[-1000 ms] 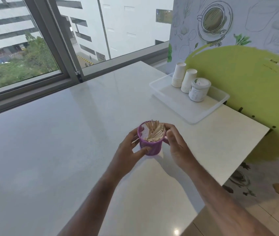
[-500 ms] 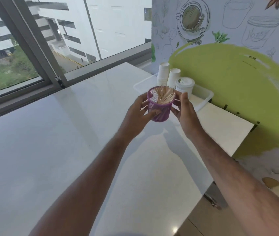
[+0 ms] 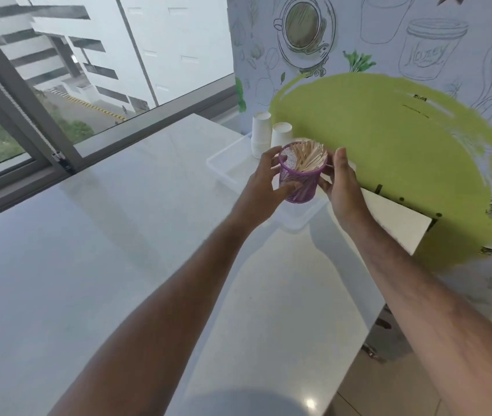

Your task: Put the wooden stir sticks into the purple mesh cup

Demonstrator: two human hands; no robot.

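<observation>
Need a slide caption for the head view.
Both hands, left hand and right hand, hold the stick-filled purple mesh cup above the white tray.

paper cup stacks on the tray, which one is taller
The left paper cup stack, nearer the window, is taller; its top rises above the shorter stack beside it, which the purple mesh cup partly hides.

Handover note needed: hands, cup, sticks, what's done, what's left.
Left hand: grip on the purple mesh cup, thumb across its front.
Right hand: against the cup's other side, supporting it.
Cup is held in the air over the white tray, in front of the paper cups.
Done: wooden stir sticks are in the cup.
Left: probably just set the cup down; no loose sticks visible.
</observation>
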